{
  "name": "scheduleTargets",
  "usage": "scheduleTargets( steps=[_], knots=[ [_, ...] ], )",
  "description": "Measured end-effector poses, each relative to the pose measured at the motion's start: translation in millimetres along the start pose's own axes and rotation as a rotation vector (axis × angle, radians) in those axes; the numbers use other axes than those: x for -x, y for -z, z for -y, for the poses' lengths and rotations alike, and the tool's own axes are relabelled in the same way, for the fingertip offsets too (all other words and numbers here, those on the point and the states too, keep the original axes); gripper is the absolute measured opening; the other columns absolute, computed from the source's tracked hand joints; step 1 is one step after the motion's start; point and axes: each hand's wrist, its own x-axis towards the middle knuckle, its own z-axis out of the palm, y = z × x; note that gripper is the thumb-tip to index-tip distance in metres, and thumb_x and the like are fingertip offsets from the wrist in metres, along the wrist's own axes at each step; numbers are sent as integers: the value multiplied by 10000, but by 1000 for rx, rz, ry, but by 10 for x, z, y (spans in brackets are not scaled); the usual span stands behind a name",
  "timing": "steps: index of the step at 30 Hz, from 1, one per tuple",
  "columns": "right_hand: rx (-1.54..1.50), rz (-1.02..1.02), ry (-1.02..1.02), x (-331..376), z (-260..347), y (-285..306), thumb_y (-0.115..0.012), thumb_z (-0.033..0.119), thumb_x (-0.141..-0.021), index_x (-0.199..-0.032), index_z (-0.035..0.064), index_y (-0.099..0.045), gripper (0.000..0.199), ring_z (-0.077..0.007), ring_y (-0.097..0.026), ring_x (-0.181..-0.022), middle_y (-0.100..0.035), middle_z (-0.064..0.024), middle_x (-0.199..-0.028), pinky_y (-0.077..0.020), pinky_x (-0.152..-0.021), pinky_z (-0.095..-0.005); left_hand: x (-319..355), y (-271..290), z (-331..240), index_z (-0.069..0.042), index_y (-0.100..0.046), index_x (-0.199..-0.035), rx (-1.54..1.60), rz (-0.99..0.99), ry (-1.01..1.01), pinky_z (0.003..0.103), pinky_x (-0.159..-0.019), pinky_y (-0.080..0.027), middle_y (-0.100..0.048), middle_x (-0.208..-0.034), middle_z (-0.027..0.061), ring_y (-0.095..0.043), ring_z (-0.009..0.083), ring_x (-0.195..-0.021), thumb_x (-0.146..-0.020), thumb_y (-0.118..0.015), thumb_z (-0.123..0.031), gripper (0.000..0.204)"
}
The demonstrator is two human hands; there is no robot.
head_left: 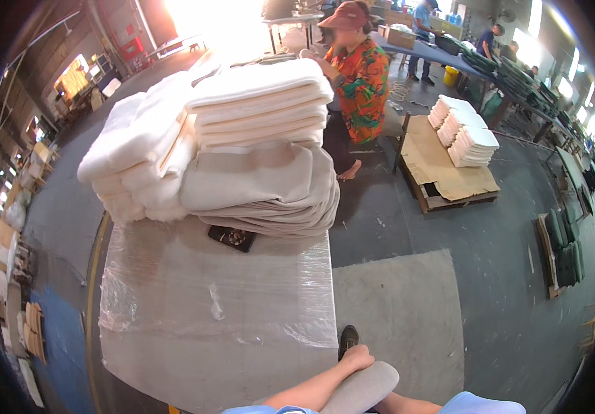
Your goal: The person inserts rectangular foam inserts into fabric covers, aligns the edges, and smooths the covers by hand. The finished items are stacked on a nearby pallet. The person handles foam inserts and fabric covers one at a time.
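- Nearest the camera, at bottom centre, a light grey rounded form (370,385) is being flanked by the forearms; whether cloth or a clothed knee is being seen cannot be told. Just beside its upper edge, the left hand (359,357) is being kept loosely curled; whether anything is being pinched cannot be told. The right hand is being hidden, only the right forearm (408,404) being shown; its state cannot be told.
- At left, folded white padding (132,138) is being supported by a plastic-wrapped table (242,359); loose wrap could be snagged by a sleeve.
- At centre, grey folded pieces (256,186) are being piled before a white stack (259,103); a slide could be caused by their uneven, bulging edges, and a small dark item (241,241) buried.
- Right of these, a co-worker (363,86) is being seen.
- Farther right, white pads (473,145) are being held on a cardboard-topped pallet (422,155); toppling could be caused by a knock.
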Motion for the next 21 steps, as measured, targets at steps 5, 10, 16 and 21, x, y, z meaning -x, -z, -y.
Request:
scheduleTargets(
  steps=[5,10,16,21],
  knots=[
    [-27,41,33,41,-80,57,-609,400,-1050,-847,135,-671,339,-170,-588,-702,-653,2,-805,-492,-658,-388,17,107,-16,88,-753,-1086,9,-23,72,477,-1000,-540,-689,-1210,333,-686,431,-1171,-836,-623,-241,433],
    [-106,31,54,113,-247,155,-623,398,-1048,-814,133,-670,356,-165,-578,-672,-646,7,-778,-484,-635,-385,-74,-51,68,93,-733,-1134,10,54,77,480,-1030,-520,-668,-1250,344,-661,445,-1204,-842,-616,-250,465],
    [-353,57,87,137,-517,399,-640,396,-1046,-776,131,-670,380,-159,-566,-636,-639,13,-746,-475,-608,-382,411,340,-341,-34,-698,-1046,138,-238,-147,410,-962,-531,-719,-1194,182,-718,296,-1049,-1014,-556,-221,237],
    [-49,-348,246,145,-203,666,-554,382,-1093,-837,93,-624,392,-123,-571,-613,-607,-19,-692,-463,-577,-294,1604,645,-328,1,-569,-1449,454,75,-312,375,-1193,-345,-565,-1508,149,-489,240,-1427,-1070,-513,-278,474]
  ],
)
